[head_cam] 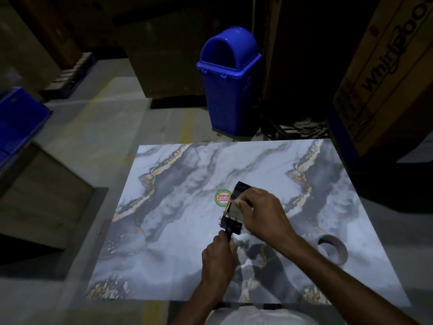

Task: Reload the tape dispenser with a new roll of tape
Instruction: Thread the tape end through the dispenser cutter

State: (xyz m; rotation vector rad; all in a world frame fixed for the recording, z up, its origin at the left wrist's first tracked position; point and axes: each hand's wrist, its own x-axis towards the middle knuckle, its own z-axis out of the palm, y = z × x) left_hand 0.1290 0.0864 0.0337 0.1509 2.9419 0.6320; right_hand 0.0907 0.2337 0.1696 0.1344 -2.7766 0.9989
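Two hands: both are on the tape dispenser (230,225), nothing else being held.
Where the dispenser is: pretty much mid-worktop, a touch toward 3 o'clock. It's black, with the handle pointing back to 6 o'clock and the head end out toward 12.
Left hand (219,256): grip is wrapped tight round the handle, coming in from 6 o'clock.
Right hand (262,213): reaches in from 4 o'clock. Thumb and fingertip are in a narrow pinch on the brownish tape (230,209) up on the dispenser body. Too dark to say exactly how much tape it has got.
Ring (334,252): a dark brown ring lies flat on the worktop at about 4 o'clock from the dispenser, near the right edge, well apart from both hands. Can't tell if it's a bare core or has tape on it.
Worktop (187,242): marble-look slab, grey-white with gold veins. A round green and red sticker (220,198) sits just beside the dispenser at 10 o'clock.
Around it: blue swing-lid bin (230,90) on the floor at 12 o'clock, a big Whirlpool cardboard box (386,73) at 2 o'clock, and a blue crate (16,123) at 10 o'clock.
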